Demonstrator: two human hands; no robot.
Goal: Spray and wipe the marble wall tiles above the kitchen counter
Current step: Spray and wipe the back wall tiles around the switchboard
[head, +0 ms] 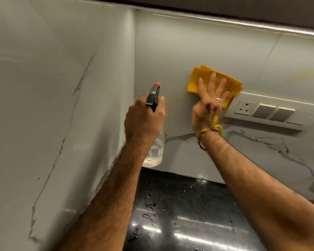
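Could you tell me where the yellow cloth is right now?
The right hand presses the yellow cloth flat on the marble wall, just left of the switch panel.

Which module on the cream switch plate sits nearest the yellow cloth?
The three-pin socket at the cream switch plate's left end, beside the yellow cloth under the right hand; the others are grey rocker switches.
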